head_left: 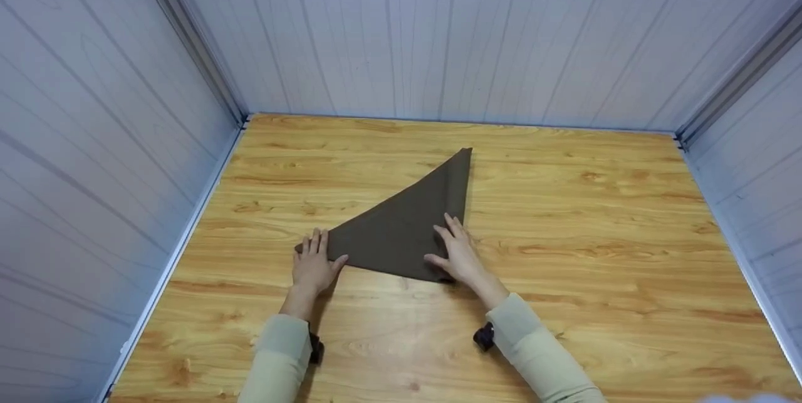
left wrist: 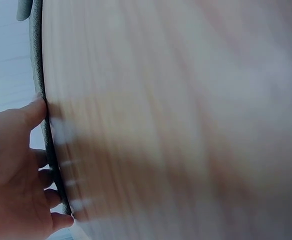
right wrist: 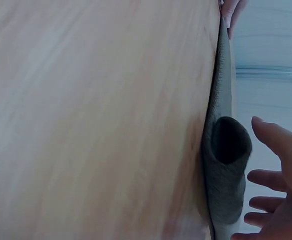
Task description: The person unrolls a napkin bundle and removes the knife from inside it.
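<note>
Dark brown-grey cloth folded into a rough triangle [head_left: 395,230], lying flat on a yellow wood-grain tabletop [head_left: 595,252], one point reaching toward the back wall. Left hand [head_left: 315,268] on the left corner: fingers nearly straight, slightly apart, thumb spread to the near edge. Right hand [head_left: 462,259] at the near right corner: fingers spread, gripping nothing; cannot tell whether the tips touch cloth.

Weak spot, in my judgement: that near right corner. Right wrist view shows a hollow curled roll of the cloth [right wrist: 225,192] standing up beside the fingers. Pressed down as it is, it could crush into a crease; let alone, it could spring loose and spoil the fold. A sideways push from the right could skew the triangle, the tabletop looking smooth. If the left hand bears too lightly, that corner could slide or its layers shift.

Brands, labels: no writing readable on cloth, tabletop or the pale sleeves [head_left: 276,353]. Small black wrist devices [head_left: 484,337] bear no legible marking.
</note>
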A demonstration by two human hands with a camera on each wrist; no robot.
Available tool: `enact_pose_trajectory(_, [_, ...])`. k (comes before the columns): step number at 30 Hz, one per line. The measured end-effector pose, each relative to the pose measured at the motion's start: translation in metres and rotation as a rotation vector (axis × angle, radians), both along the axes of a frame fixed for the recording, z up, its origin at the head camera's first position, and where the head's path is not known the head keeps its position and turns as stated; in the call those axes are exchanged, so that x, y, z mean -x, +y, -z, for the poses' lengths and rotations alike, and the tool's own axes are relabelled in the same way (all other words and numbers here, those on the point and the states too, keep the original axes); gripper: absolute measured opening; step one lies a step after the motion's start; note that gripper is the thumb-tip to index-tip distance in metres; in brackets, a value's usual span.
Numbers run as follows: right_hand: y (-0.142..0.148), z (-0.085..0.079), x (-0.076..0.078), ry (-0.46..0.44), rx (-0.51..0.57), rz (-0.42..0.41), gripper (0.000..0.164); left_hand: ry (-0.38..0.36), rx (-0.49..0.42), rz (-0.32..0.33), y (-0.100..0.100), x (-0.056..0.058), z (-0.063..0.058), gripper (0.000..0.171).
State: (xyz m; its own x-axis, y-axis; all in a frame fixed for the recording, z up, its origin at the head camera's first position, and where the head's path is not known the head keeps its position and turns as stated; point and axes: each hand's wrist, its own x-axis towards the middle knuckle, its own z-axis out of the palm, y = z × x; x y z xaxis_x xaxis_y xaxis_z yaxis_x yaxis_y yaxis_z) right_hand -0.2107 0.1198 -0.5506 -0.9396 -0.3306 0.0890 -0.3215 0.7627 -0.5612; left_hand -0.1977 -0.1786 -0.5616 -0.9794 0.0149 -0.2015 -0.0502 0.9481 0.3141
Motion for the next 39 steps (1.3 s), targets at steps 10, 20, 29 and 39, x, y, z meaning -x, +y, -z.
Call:
enact_pose_trajectory(10, [-0.004, 0.005, 0.006, -0.003, -0.123, 0.012, 0.068, 0.012, 0.003, 0.006, 0.000, 0.000, 0.000, 0.073])
enact_pose_trajectory(20, [0.006, 0.005, 0.006, -0.027, -0.150, 0.026, 0.064, -0.001, 0.000, 0.004, -0.001, -0.001, -0.001, 0.074])
enact_pose_trajectory(29, [0.018, 0.005, 0.005, -0.061, -0.056, 0.026, 0.065, -0.009, 0.009, 0.003, 0.000, 0.000, -0.001, 0.074])
enact_pose_trajectory(39, [0.036, 0.004, 0.002, -0.117, 0.086, 0.017, 0.064, 0.020, 0.013, 0.011, -0.001, -0.001, -0.002, 0.073])
